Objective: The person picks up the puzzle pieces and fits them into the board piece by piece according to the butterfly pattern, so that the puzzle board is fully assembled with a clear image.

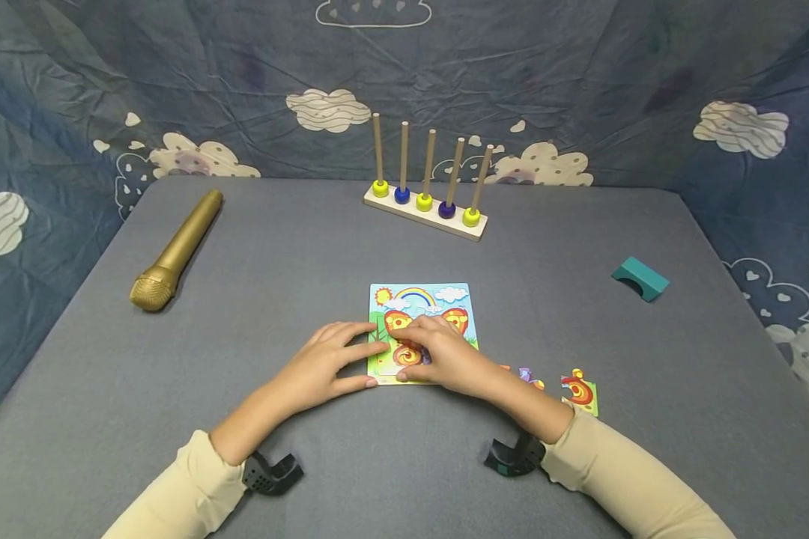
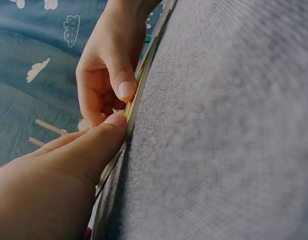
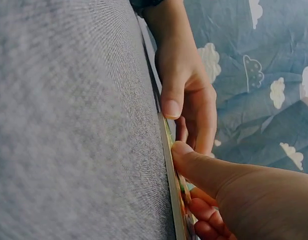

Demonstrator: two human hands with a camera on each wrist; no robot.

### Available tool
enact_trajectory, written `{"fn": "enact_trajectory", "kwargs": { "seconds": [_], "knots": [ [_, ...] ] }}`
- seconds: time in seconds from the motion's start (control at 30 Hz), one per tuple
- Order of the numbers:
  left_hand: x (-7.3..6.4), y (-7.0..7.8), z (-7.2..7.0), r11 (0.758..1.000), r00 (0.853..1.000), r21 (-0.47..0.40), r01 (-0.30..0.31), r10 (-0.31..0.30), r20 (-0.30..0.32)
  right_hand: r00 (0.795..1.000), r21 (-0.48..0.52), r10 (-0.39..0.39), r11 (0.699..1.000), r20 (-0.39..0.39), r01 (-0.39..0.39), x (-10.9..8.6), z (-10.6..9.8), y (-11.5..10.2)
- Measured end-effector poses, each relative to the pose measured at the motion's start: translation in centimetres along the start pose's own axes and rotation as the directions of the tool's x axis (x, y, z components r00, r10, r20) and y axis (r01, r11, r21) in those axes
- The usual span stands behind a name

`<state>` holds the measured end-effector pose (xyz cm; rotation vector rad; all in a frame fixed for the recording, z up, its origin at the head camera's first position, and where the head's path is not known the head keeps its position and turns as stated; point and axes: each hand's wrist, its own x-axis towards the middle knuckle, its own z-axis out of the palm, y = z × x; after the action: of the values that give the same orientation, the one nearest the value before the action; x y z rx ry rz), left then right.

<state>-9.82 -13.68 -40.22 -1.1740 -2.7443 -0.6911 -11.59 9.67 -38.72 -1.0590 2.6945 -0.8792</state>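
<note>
A square butterfly jigsaw puzzle with a rainbow and sun lies flat on the grey table. My right hand is over its lower part, thumb and fingers around a puzzle piece with an orange spiral. In the right wrist view, the right thumb is low along the puzzle's front edge. My left hand rests at the left edge, fingers extended onto the board and thumb at the lower left corner. The palm and fingers of the right hand hide the board's lower right part.
Loose puzzle pieces, one with a red-orange swirl, lie right of the board, partly behind the right forearm. A peg stand with yellow and blue beads stands at the back. A gold microphone lies left; a teal arch block sits right.
</note>
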Motion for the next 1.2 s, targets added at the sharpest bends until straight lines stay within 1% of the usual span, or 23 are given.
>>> {"fn": "enact_trajectory", "kwargs": {
  "seconds": [0.13,0.2,0.3,0.37,0.47,0.57,0.63,0.7,0.8,0.93,1.07,1.13,1.2],
  "knots": [
    [0.0,0.0,0.0,1.0,1.0,0.002,-0.023,0.023,-0.005,1.0,-0.025,0.004,1.0,-0.024,-0.005,0.0,0.2,-0.2],
    [0.0,0.0,0.0,1.0,1.0,0.001,-0.029,0.029,-0.008,0.999,-0.052,0.004,0.999,-0.037,-0.006,0.0,0.2,-0.3],
    [0.0,0.0,0.0,1.0,1.0,-0.007,-0.021,0.021,-0.007,0.999,-0.087,0.003,0.996,-0.048,-0.007,0.0,0.3,-0.5],
    [-0.1,0.1,-0.1,1.0,1.0,-0.017,-0.003,0.003,-0.001,0.999,-0.099,0.007,0.995,-0.039,-0.01,0.0,0.2,-0.6],
    [-0.1,0.1,-0.1,0.999,1.0,-0.034,0.024,-0.024,0.01,1.0,-0.077,0.023,0.997,-0.002,-0.023,0.0,-0.1,-0.5],
    [-0.1,0.0,-0.1,0.998,0.999,-0.047,0.042,-0.041,0.013,0.999,-0.018,0.031,0.999,0.027,-0.031,-0.2,-0.8,-0.6],
    [-0.1,0.0,0.0,0.998,0.999,-0.053,0.045,-0.045,0.011,0.999,0.039,0.028,0.999,0.029,-0.029,-0.5,-1.5,-0.7],
    [-0.1,0.0,0.0,0.997,0.999,-0.057,0.047,-0.046,0.008,1.0,0.091,0.015,0.996,0.009,-0.016,-0.9,-2.3,-0.8],
    [-0.1,0.0,0.0,0.997,0.999,-0.057,0.043,-0.043,0.004,0.999,0.158,-0.003,0.987,-0.042,0.01,-1.8,-3.7,-0.8],
    [-0.1,0.1,0.1,0.997,0.999,-0.058,0.046,-0.046,0.002,0.993,0.194,-0.002,0.981,-0.122,0.026,-3.5,-5.6,-0.8],
    [-0.1,0.0,0.1,0.997,0.999,-0.058,0.049,-0.049,0.004,0.98,0.164,0.001,0.986,-0.198,0.032,-5.6,-6.9,-0.3],
    [-0.1,0.0,0.1,0.997,0.999,-0.057,0.051,-0.05,0.005,0.973,0.14,-0.011,0.989,-0.232,0.045,-6.6,-7.3,0.1],
    [-0.1,0.0,0.1,0.997,0.999,-0.055,0.05,-0.05,0.005,0.965,0.128,-0.007,0.991,-0.262,0.042,-7.5,-7.5,0.5]
  ]
}}
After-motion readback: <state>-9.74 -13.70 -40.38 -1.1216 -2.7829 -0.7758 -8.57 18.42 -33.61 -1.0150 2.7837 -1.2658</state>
